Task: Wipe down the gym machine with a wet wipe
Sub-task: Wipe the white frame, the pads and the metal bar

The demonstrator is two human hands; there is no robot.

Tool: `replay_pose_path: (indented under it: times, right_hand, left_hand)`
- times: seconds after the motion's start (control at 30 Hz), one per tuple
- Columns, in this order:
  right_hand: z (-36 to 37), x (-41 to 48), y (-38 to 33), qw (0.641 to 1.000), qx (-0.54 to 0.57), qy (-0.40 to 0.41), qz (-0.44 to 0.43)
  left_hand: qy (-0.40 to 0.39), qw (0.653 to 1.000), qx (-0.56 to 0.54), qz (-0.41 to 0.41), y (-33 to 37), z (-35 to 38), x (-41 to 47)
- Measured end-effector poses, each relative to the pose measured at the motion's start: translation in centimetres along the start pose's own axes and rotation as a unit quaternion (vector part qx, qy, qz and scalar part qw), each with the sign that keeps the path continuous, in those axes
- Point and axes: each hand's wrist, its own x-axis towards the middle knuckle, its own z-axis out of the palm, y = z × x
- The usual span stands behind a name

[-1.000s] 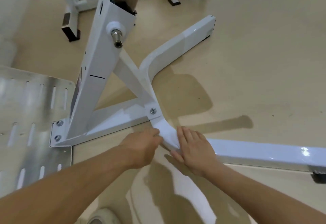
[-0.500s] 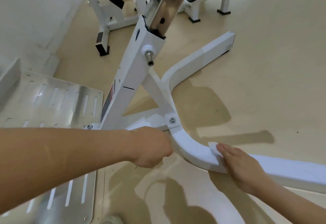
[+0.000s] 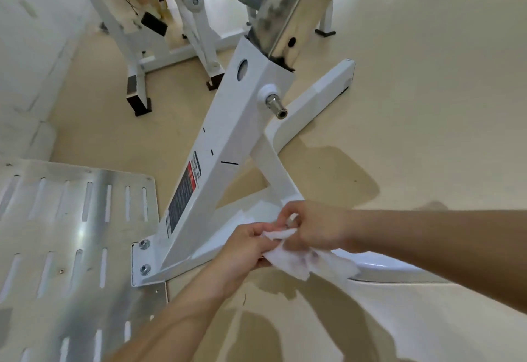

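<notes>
Just above the white machine's (image 3: 228,139) floor frame, the left hand (image 3: 245,245) and right hand (image 3: 316,230) both pinch a crumpled white wipe (image 3: 299,262), smudged grey, its loose end hanging.

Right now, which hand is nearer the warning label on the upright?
Left. The left hand grips the wet wipe just right of and below the warning label. The right hand pinches the same wipe farther right, beyond the left hand.
</notes>
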Motion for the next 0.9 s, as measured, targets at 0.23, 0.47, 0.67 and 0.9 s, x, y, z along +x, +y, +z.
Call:
replay_pose_path:
  times: [0.23,0.47,0.67,0.9]
  right_hand:
    - [7.9,6.9,2.3,0.896,0.426,0.094,0.083]
    - [10.4,10.5,2.9,0.758,0.628,0.124,0.13]
    - [10.0,10.5,3.1,0.874,0.454,0.158,0.073]
    - [12.0,9.7,4.1,0.871,0.468,0.142,0.051]
  left_hand:
    - [0.168,0.976,-0.135,-0.037,-4.1,-3.5,5.1]
    - [0.221,0.974,0.05,0.015,-5.6,-3.5,8.1]
    - [0.281,0.911,0.268,0.139,-3.7,-4.5,13.3]
    - [0.203,0.727,0.635,0.163,-6.0,-4.0,15.2]
